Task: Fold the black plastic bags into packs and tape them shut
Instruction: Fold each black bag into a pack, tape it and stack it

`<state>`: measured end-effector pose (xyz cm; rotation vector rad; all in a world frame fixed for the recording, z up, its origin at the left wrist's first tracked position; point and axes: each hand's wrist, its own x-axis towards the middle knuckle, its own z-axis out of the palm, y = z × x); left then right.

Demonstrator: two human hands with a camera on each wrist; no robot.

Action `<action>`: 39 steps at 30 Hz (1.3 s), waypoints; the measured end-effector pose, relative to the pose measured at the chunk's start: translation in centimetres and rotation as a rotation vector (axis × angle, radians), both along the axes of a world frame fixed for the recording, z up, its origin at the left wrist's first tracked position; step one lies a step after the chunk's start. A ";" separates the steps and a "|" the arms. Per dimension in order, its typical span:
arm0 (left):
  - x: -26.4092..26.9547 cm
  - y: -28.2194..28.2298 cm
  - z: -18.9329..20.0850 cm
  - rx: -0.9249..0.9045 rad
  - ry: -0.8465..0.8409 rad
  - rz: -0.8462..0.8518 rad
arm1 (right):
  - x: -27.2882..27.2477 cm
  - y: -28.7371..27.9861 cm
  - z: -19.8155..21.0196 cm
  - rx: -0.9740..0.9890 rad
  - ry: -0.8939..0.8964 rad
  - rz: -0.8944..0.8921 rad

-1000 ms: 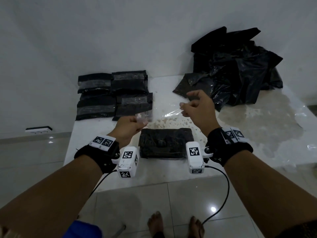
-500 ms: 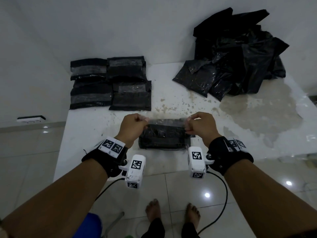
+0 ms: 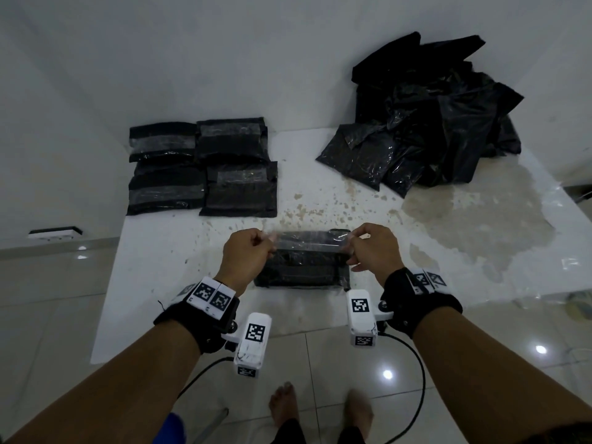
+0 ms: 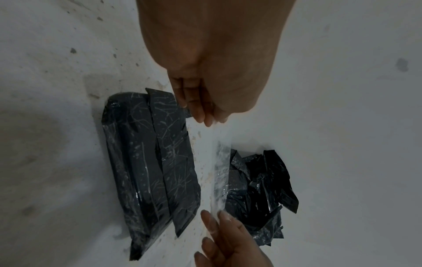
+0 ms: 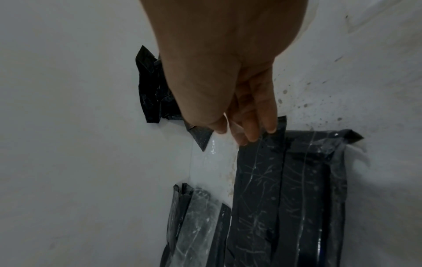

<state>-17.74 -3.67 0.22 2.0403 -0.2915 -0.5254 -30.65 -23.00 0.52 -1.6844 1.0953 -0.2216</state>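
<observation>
1. Tape strip [image 3: 312,240], clear: stretched level between both hands, over the far edge of the folded pack; whether touching the pack, not determinable.
2. Left hand [image 3: 245,256]: fingers curled, thumb and fingertips [image 4: 200,115] pinching the strip's left end; held at the pack's left end.
3. Right hand [image 3: 373,249]: thumb and fingertips [image 5: 251,133] pinching the strip's right end, remaining fingers loosely bent; held at the pack's right end.
4. Folded pack [image 3: 302,270], black plastic: lying flat on the white table [image 3: 160,251], near its front edge, between the two hands; creased surface, earlier tape bands visible along its length in the wrist views.
5. Finished packs [image 3: 201,166], four, black with clear tape bands: grouped two by two at the table's far left corner, touching one another, well apart from the folded pack.
6. Loose black bags [image 3: 429,113]: heaped at the far right of the table against the white wall [image 3: 224,52], unfolded and crumpled.
7. Table surface: stained and speckled brown at centre and right.
8. Wrist cameras, white with black-and-white markers: strapped on black bands to both wrists.
9. Bare feet [image 3: 283,406]: on the glossy tiled floor [image 3: 48,299] below the table edge.
</observation>
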 end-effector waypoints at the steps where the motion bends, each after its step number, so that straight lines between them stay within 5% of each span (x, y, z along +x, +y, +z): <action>1: -0.1 0.1 -0.1 0.011 -0.006 -0.011 | -0.1 0.0 0.0 -0.002 0.011 0.011; 12: -0.9 1.0 -1.8 -0.001 0.058 0.034 | 0.2 0.2 -2.0 -0.145 0.073 0.116; 27: -0.6 1.4 -2.8 0.060 0.035 0.094 | 0.3 0.4 -4.4 -0.080 -0.009 0.069; 39: -0.6 0.5 -4.7 0.270 -0.161 0.039 | 0.8 1.9 -5.7 -0.317 0.142 0.038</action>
